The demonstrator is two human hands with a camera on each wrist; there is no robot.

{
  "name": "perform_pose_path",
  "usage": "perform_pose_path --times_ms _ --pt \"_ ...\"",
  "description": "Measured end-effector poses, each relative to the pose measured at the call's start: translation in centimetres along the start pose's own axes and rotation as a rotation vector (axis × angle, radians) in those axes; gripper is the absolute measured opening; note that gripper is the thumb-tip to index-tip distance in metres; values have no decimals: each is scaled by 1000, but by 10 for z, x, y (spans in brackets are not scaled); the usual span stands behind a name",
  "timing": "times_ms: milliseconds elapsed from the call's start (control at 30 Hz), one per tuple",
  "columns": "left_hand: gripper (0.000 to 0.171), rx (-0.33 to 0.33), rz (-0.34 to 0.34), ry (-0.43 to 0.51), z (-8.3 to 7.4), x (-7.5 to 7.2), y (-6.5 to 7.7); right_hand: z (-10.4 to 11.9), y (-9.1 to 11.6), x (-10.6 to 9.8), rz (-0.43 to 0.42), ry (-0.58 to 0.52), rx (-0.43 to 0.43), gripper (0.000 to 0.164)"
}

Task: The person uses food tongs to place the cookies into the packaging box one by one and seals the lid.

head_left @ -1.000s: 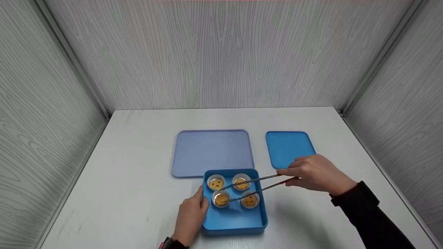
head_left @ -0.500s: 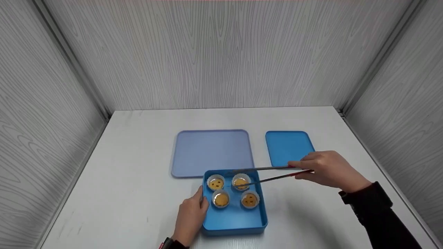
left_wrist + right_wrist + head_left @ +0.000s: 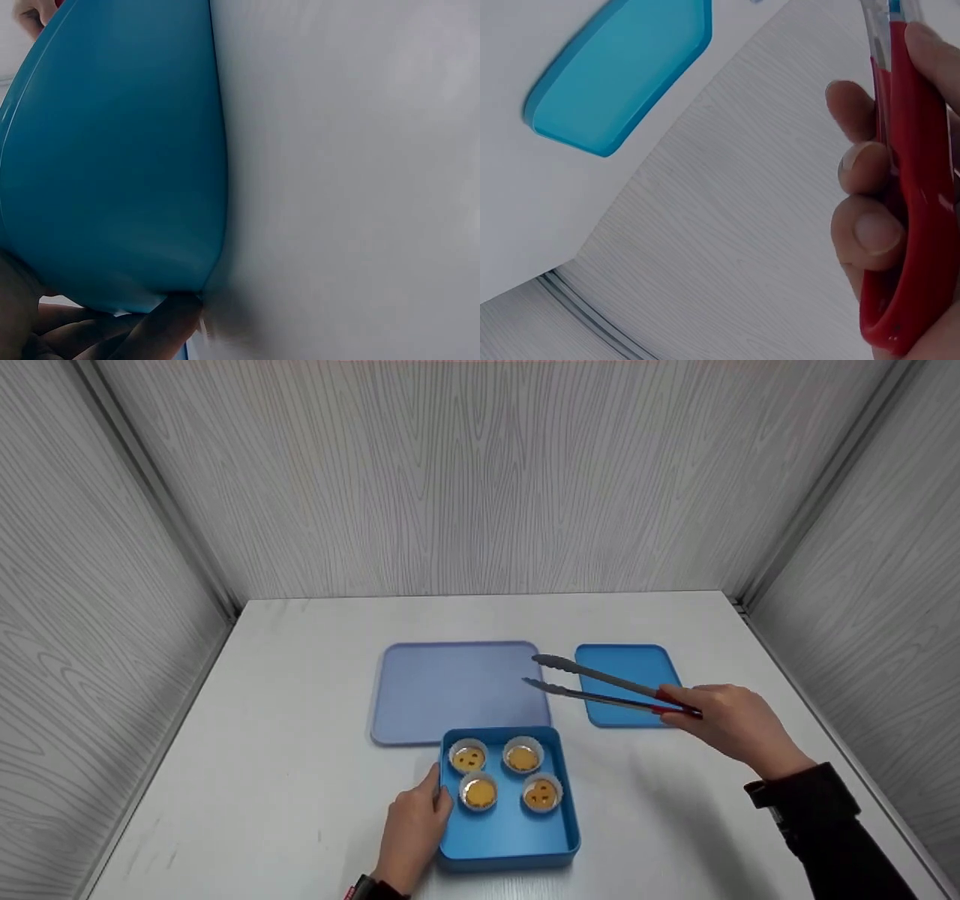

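My right hand [image 3: 731,724] grips a pair of metal tongs [image 3: 600,679] by their red handles [image 3: 922,172]. The tongs' arms are spread with nothing between the tips, which overlap the right edge of a lavender tray [image 3: 457,690] in the head view. My left hand [image 3: 412,825] holds the left wall of a blue box [image 3: 510,840]; in the left wrist view its fingers [image 3: 161,326] lie against the outside of the box. Inside sit several small round yellow tarts in white paper cups, among them a spotted one [image 3: 541,793] and a plain one [image 3: 479,793].
Behind the box on the white table [image 3: 300,780] lies the lavender tray, close to the box's far rim. A smaller blue tray [image 3: 630,660] is at the right, partly under the tongs in the head view. Wood-grain panels [image 3: 480,480] stand at the back and both sides.
The tongs have risen out of the box, away from the tarts, and swung up and right over the tray edges. The left hand, box and tarts have stayed in place.
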State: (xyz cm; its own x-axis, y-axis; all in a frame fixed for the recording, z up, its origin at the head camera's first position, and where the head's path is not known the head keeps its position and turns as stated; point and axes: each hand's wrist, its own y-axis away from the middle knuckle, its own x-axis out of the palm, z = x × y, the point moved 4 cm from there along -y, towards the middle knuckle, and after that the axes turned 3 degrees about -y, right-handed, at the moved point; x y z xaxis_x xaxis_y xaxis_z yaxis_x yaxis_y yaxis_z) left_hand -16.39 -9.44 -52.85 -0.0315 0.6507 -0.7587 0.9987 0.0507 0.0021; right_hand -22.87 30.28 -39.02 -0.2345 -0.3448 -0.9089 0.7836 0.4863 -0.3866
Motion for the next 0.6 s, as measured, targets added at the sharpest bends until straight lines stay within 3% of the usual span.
perform_pose_path --times_ms 333,600 --pt "48 18 -22 -11 0 1 1 -1 7 16 31 30 158 15" --pt "48 6 -9 -5 0 1 0 3 9 36 -18 82 177 20"
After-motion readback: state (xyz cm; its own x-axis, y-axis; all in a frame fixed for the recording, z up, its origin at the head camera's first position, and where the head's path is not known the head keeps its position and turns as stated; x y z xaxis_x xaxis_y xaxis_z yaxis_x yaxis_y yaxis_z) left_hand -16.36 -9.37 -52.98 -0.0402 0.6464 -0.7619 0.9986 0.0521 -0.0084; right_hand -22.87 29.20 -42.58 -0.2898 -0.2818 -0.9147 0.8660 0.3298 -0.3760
